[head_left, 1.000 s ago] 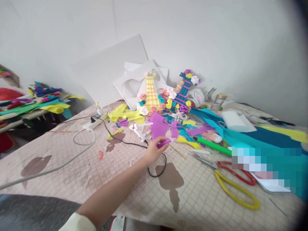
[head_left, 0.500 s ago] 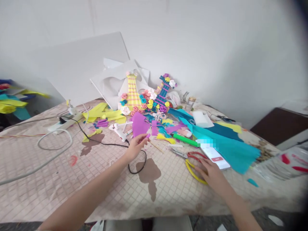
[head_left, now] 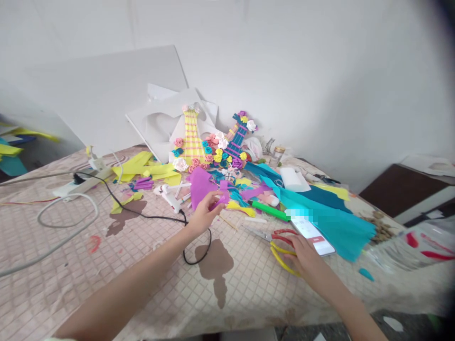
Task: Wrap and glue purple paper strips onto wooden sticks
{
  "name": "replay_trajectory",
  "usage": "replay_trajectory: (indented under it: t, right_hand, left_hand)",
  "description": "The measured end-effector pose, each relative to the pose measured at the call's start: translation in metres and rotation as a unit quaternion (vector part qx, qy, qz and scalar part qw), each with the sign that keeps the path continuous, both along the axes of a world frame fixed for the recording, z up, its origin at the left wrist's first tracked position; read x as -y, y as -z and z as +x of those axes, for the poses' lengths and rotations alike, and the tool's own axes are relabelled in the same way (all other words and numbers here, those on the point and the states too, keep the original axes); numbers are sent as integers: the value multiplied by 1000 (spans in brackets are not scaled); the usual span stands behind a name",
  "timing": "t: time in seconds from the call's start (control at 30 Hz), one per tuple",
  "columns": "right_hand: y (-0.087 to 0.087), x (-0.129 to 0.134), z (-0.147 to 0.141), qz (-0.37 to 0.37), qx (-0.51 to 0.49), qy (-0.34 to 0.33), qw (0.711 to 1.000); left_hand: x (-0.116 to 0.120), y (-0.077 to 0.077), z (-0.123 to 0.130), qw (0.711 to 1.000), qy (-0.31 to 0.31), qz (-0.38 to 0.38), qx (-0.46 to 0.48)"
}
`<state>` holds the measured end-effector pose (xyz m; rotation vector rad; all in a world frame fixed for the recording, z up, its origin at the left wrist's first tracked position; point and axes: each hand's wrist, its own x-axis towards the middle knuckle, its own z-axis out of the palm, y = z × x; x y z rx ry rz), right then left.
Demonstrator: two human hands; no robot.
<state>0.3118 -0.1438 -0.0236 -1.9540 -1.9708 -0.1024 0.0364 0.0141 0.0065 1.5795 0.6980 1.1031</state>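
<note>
My left hand (head_left: 204,215) is closed in a pinch on a small piece of purple crepe paper (head_left: 215,204), over the middle of the table. Behind it lies a larger purple crepe sheet (head_left: 200,183). My right hand (head_left: 304,255) grips the scissors (head_left: 281,241) by their red and yellow handles. Their blades point left, toward the left hand, and lie low over the tablecloth. Just beyond the scissors are a phone (head_left: 313,232) and a green marker-like stick (head_left: 269,210).
A white glue gun (head_left: 166,198) with a black cord lies left of centre, near a power strip (head_left: 81,182). Two flower-trimmed woven pieces, one yellow (head_left: 194,137) and one blue (head_left: 240,139), lean at the back. Turquoise crepe (head_left: 330,232) and a clear bottle (head_left: 408,246) are at right.
My left hand has moved slightly with the purple paper, now overlapping the purple pieces behind. My right hand has closed around the scissors handles. The view has shifted a little to the right.
</note>
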Motion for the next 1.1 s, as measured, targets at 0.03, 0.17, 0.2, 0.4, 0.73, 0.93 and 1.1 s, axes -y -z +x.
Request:
replay_trajectory:
  t: [0.03,0.17,0.2,0.4,0.73,0.93,1.1]
  right_hand:
    - [-3,1,-3,-2,-36,-2,999]
    - [-13,-8,-15,32,-218,41,975]
    - [-15,-15,-19,53,-275,46,959]
    - [-30,-90,-53,141,-450,-12,882]
    - [-21,-146,-95,143,-329,-84,930]
    - [-20,-124,-85,203,-142,-91,965]
    - [-21,-124,-87,236,-25,-121,964]
  left_hand:
    - [1,0,-2,1000,2,-3,1]
    - [4,-2,-11,1000,3,-21,12]
    - [5,-2,-13,1000,3,-26,15]
    - [10,-8,-19,996,6,-72,50]
    - [19,-12,-22,978,29,-159,129]
    - [24,-13,-22,956,7,-229,182]
    - [25,-13,-21,936,-4,-273,222]
